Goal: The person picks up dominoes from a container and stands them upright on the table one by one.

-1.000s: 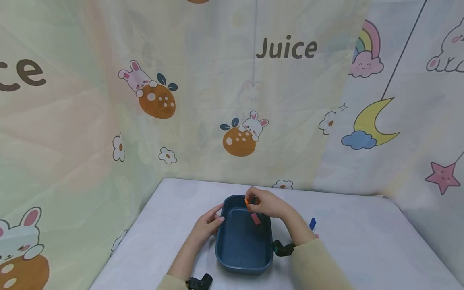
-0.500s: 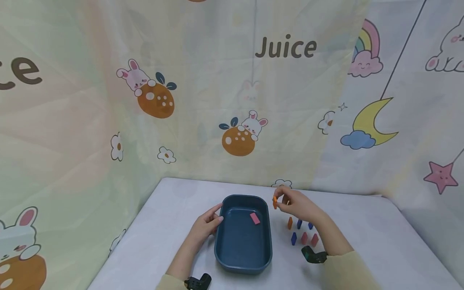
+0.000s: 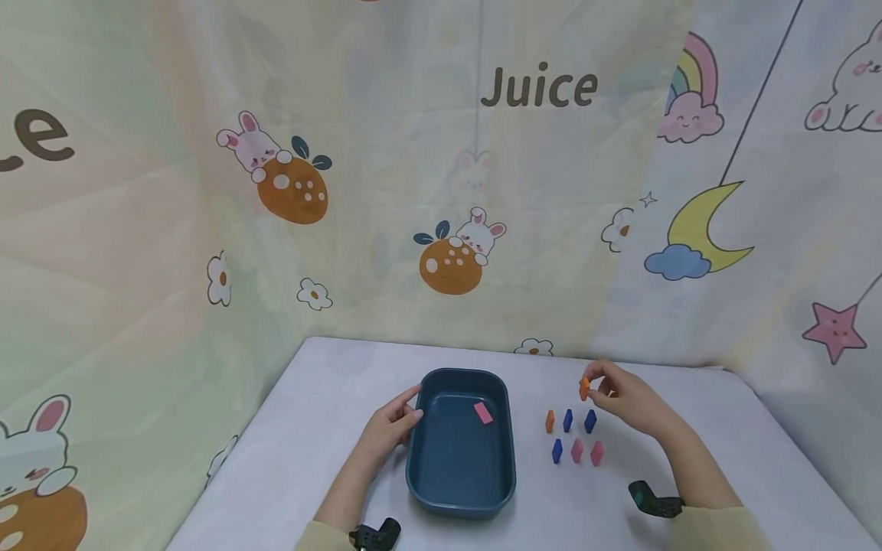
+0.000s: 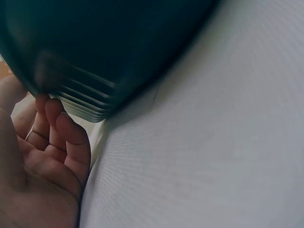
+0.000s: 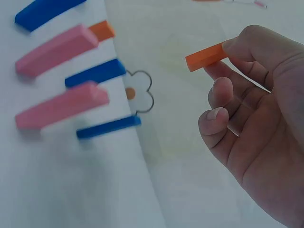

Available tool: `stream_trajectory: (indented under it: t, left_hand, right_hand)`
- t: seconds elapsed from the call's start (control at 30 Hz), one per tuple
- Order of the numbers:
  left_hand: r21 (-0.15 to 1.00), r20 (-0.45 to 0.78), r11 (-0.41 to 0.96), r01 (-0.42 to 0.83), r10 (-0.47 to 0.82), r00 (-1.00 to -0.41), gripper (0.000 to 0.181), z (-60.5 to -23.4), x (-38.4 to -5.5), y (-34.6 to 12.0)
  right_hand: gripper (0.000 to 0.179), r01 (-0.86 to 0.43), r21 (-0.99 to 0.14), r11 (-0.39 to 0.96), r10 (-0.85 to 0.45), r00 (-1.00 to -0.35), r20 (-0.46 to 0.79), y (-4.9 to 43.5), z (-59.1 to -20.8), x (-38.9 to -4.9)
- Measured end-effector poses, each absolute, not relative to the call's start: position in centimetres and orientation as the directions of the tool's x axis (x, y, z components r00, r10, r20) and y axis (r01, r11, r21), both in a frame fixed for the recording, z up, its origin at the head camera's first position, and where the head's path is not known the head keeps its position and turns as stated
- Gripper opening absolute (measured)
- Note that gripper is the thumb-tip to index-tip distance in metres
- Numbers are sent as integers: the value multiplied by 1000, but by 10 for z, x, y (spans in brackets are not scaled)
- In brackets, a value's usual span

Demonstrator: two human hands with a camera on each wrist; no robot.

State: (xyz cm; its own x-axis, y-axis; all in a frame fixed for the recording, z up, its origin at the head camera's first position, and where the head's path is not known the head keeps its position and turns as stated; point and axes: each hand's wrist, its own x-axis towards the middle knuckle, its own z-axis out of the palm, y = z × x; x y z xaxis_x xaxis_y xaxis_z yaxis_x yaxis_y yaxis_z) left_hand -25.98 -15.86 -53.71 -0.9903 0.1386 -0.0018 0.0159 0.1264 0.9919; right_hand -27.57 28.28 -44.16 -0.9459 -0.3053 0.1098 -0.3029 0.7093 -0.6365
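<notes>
My right hand [image 3: 623,398] pinches a small orange block [image 3: 585,387] between thumb and fingertips, above the back right of the table; in the right wrist view the orange block [image 5: 205,57] sticks out past the thumb. Below and to its left, several small blocks stand upright in two rows: an orange block [image 3: 550,421] and two blue blocks [image 3: 590,421] behind, a blue block [image 3: 556,451] and two pink blocks [image 3: 596,453] in front. My left hand [image 3: 386,428] holds the rim of a dark blue plastic bin [image 3: 463,509] at its left side. Inside the bin lies a pink block [image 3: 483,413].
A white-covered table [image 3: 331,375] carries everything. Behind it hangs a printed curtain [image 3: 372,176] with rabbits, oranges and a moon. Black cameras are strapped to both wrists, the right wrist camera [image 3: 654,501] in front of the block rows.
My right hand has moved right from over the bin, the orange block still pinched, past the rows of standing blocks, which now show fully. My left hand stays at the bin's rim.
</notes>
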Motion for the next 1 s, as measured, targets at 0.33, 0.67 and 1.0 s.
stream_trajectory:
  t: [0.33,0.67,1.0]
  left_hand:
    - [991,-14,135,3,124,-992,54,-538,-260,-158]
    - [990,-7,140,13,141,-990,55,-541,-262,-160]
    - [991,-8,137,12,144,-990,54,-541,-263,-160]
  right_hand:
    - [28,-158,-705,691,-194,-981,30,318,-480,-269]
    - [30,-76,-711,699,-136,-990,-27,328,-510,-269]
    - [34,-55,-724,687,-127,-991,-45,332,-521,-272]
